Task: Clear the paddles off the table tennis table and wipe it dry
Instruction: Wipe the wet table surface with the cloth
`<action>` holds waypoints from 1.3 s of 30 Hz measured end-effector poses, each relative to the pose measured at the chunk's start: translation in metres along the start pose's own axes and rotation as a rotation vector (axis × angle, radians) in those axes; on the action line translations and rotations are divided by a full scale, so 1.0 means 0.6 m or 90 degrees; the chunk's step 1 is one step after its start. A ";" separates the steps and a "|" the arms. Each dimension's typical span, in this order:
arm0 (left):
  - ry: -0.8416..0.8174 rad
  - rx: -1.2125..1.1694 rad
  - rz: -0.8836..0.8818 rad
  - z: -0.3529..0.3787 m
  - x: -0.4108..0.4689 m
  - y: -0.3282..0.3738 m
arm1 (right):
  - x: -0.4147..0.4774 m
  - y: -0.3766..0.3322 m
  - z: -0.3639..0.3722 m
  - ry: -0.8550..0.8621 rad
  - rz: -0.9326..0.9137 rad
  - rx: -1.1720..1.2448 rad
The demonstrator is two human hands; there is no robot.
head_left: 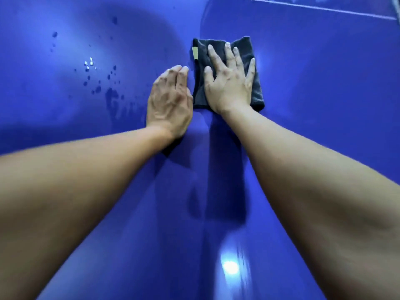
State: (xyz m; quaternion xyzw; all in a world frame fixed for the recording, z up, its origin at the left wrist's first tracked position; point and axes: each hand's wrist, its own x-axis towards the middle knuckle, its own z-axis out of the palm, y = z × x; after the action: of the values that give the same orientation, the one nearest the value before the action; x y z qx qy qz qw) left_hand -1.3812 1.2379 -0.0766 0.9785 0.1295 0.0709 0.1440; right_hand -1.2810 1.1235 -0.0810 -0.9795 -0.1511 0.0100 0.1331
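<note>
The person's right hand [230, 83] is pressing flat on a folded dark grey cloth [200, 92], palm down, with the fingers straight and spread apart across the fabric and the thumb lying out toward the cloth's left side. The cloth is lying on the blue table-tennis bench [324, 83], toward its far side and about midway across the view, and a small tan label [195, 53] is showing along the cloth's left edge. The left hand [171, 102] is resting palm down directly on the bench surface just beside the cloth's left edge, with its fingers straight and held close together and nothing in its grip; whether its fingertips are touching the cloth is not clear. Both bare forearms are reaching in from the near side. To the left of the left hand, water droplets [97, 76] are sitting scattered on the bench, some catching the light, and below them a darker wet smear [112, 100] is trailing toward the near side. A white line [324, 8] is running across the bench at the far right. A bright patch of reflected light [230, 267] is glinting on the glossy surface near the near side, between the two forearms. The bench's outer edges are lying outside the view.
</note>
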 end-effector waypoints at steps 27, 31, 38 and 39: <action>-0.036 -0.113 -0.122 -0.071 -0.571 0.111 | -0.659 0.113 -0.051 -0.112 -0.220 0.017; -0.023 -0.112 -0.102 -0.051 -0.515 0.122 | -0.559 0.108 -0.049 -0.062 -0.117 0.022; -0.012 -0.075 -0.070 -0.014 -0.353 0.133 | -0.317 0.109 -0.040 -0.057 -0.085 0.007; -0.006 -0.070 -0.075 -0.011 -0.325 0.131 | -0.275 0.110 -0.038 -0.056 -0.077 0.007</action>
State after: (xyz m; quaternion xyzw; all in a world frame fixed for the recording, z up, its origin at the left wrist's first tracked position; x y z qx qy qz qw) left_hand -1.5506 1.1133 -0.0666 0.9602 0.1818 0.0649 0.2017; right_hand -1.4178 1.0079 -0.0800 -0.9665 -0.2155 0.0459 0.1319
